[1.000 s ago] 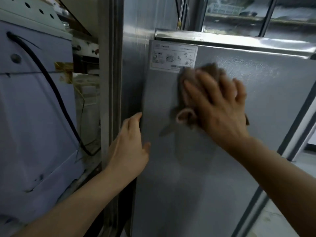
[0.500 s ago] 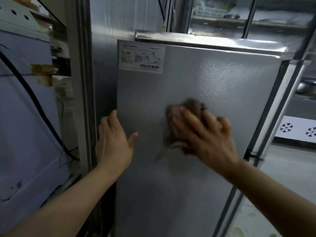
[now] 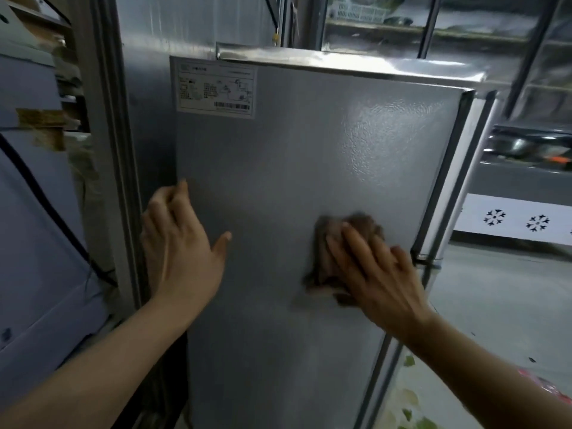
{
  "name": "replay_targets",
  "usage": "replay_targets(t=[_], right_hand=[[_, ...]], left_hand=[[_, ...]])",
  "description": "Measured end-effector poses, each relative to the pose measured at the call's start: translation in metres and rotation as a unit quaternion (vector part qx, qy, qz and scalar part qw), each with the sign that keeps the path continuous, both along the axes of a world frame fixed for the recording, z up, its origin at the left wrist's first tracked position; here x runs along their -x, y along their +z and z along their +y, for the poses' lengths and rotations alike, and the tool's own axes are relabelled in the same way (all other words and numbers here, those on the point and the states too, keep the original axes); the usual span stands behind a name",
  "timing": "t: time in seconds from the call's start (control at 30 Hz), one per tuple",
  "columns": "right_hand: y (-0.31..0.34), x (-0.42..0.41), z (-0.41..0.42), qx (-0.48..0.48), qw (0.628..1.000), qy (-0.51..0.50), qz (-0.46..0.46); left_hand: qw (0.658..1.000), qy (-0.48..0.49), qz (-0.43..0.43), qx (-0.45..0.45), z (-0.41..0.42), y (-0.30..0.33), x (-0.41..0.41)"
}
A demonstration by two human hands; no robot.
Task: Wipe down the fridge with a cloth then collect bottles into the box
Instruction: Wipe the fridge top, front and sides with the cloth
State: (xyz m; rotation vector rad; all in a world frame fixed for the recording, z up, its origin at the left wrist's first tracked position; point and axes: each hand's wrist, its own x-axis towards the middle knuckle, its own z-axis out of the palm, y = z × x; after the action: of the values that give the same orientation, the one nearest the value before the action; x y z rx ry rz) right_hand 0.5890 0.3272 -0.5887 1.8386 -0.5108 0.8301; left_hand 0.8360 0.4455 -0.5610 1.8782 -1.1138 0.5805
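The right hand [image 3: 376,274] presses a crumpled brown cloth [image 3: 337,258] flat-fingered against the grey textured-metal fridge side [image 3: 278,187], now well below its white label [image 3: 216,87]; left hand [image 3: 179,239], fingers relaxed, steadies the edge. Wiping continues downward.

looks like commercial kitchen backroom: steel fridge [image 3: 309,187], metal shelving [image 3: 433,32] with plastic crate [image 3: 360,12], freezer with snowflake decals [image 3: 520,221] nearby
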Motion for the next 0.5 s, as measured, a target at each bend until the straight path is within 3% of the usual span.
replay_targets(t=[0.13,0.23,0.4,0.5], right_hand=[[0.077,0.004,-0.016,0.028,0.978,-0.064,-0.196],[0.068,0.001,-0.016,-0.001,0.97,-0.055,-0.239],[-0.029,0.031,-0.007,-0.069,0.993,-0.07,-0.071],[-0.016,0.048,-0.01,-0.055,0.995,-0.084,0.005]], left_hand=[[0.994,-0.018,-0.11,-0.006,-0.011,0.007,0.025],[0.988,-0.02,-0.146,-0.038,-0.02,0.004,0.034],[0.982,-0.004,-0.177,-0.069,-0.02,-0.004,0.029],[0.983,0.003,-0.168,-0.077,-0.019,-0.002,0.033]])
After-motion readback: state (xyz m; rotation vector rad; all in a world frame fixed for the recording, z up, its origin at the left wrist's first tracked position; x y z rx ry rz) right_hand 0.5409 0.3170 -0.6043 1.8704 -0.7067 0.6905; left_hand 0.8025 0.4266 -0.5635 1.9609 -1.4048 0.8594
